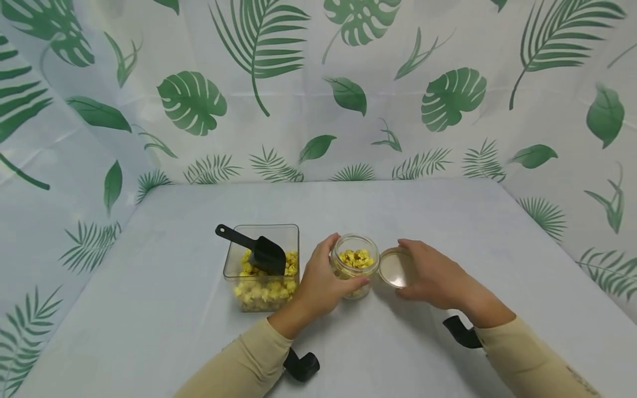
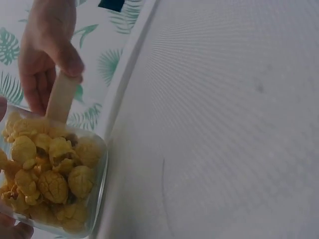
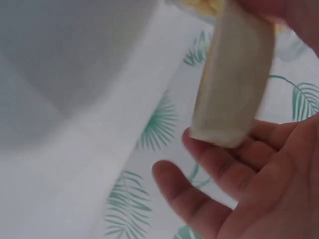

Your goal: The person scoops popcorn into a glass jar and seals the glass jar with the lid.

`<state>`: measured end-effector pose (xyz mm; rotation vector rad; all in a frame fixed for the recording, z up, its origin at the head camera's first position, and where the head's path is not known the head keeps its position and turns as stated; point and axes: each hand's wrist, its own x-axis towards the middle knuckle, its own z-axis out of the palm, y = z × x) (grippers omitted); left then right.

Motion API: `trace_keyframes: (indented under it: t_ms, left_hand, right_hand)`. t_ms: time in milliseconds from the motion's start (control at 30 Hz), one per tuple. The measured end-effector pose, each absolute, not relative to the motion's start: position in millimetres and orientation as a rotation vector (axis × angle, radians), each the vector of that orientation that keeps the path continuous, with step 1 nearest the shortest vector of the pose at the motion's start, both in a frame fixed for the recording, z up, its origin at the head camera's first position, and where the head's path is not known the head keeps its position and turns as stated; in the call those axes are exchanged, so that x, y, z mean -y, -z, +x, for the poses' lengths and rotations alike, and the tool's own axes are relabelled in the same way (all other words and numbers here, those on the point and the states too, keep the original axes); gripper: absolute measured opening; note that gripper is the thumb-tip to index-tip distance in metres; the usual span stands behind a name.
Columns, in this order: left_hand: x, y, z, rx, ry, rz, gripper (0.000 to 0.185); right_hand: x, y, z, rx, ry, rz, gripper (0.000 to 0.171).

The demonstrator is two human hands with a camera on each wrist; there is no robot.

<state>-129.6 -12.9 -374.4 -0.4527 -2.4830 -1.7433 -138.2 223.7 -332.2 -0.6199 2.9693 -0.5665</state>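
Clear jar (image 1: 355,266) of yellow popcorn, gripped by left hand (image 1: 320,282), right hand (image 1: 432,275) holding beige lid (image 1: 395,267) beside it

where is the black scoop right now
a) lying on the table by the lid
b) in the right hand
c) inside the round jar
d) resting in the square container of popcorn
d: the black scoop lies in the square container of popcorn, left of the jar, with neither hand on it.

The jar (image 1: 355,265) and tub (image 1: 264,265) at frame centre look like clear, glossy plastic. The scoop (image 1: 256,250) is matt black plastic. The tablecloth (image 1: 448,221) is smooth matt cloth.
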Motion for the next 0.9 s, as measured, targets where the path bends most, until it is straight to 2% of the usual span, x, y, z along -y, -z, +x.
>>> trace_keyframes:
  t_ms: [433,900]
  left_hand:
    - [12.9,376.7,-129.6,2.483,1.763,-0.454,0.094]
    - [13.7,379.5,-128.7,2.485,1.779,-0.436,0.094]
  right_hand:
    - [-197.6,313.0,-149.6,-2.858,0.999,-0.915,0.09]
    - [-169.7,319.0,-160.9,-2.767,1.161,-1.007,0.082]
